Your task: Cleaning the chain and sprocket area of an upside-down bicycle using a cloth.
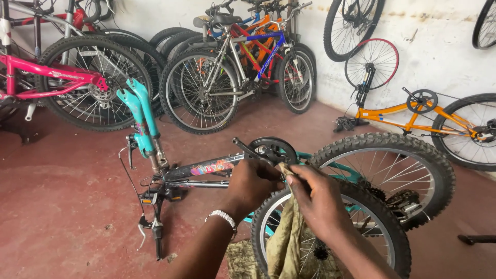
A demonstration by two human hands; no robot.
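Observation:
An upside-down teal bicycle (155, 150) rests on the red floor, its fork pointing up and its rear wheel (398, 170) at the right. A loose knobby wheel (382, 232) stands in front of me. My left hand (253, 183), with a white bead bracelet on the wrist, grips the frame just below the black crank and chainring guard (271, 150). My right hand (318, 199) pinches a dirty olive-tan rag (287, 243) against the same spot; the rag hangs down over the loose wheel.
Several bicycles (232, 67) lean along the back wall, with a pink one (51, 77) at the left. An upturned orange bike (413, 113) lies by the right wall, where wheels (351, 26) hang. A dark bar (475, 239) lies on the floor at right.

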